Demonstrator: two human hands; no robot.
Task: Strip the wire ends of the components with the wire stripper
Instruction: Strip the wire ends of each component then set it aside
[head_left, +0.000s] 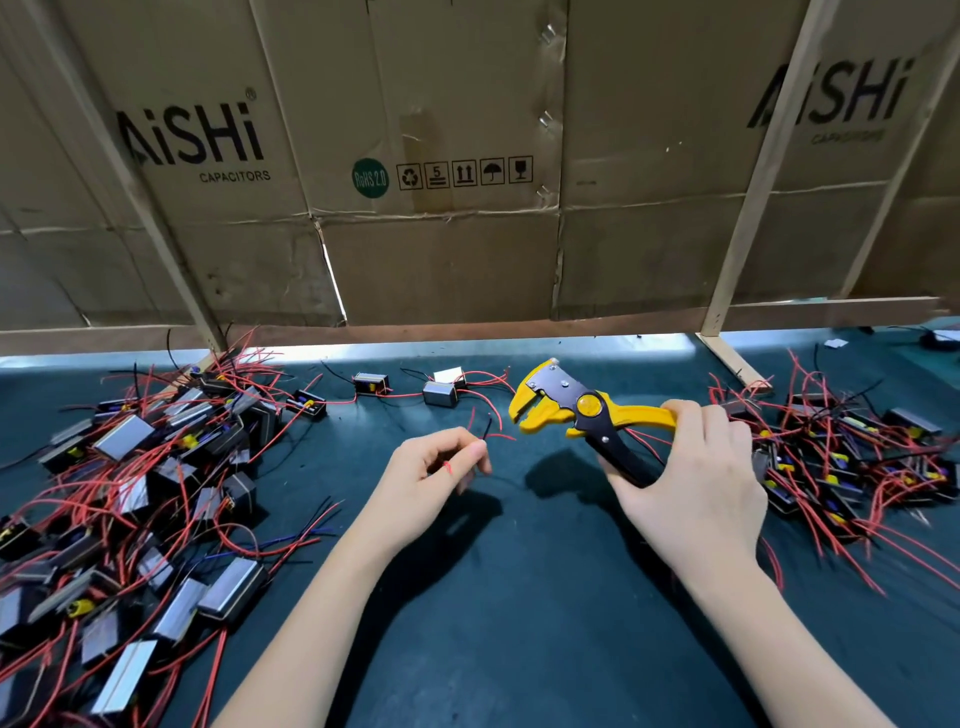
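1. Along the left of the surface (519, 597) lies a heap of components (135, 499) with red wires.
2. Left hand (436, 483) pinches thin wire ends (485, 431), which point up and right.
3. Just right of them, apart, the wire stripper (582, 410) gapes leftward.
4. Right hand (691, 478) grips its handles; another heap (852, 457) lies beyond.

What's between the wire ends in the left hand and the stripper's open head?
In the head view, only bare dark mat separates the wire ends pinched by the left hand from the wire stripper held by the right hand.
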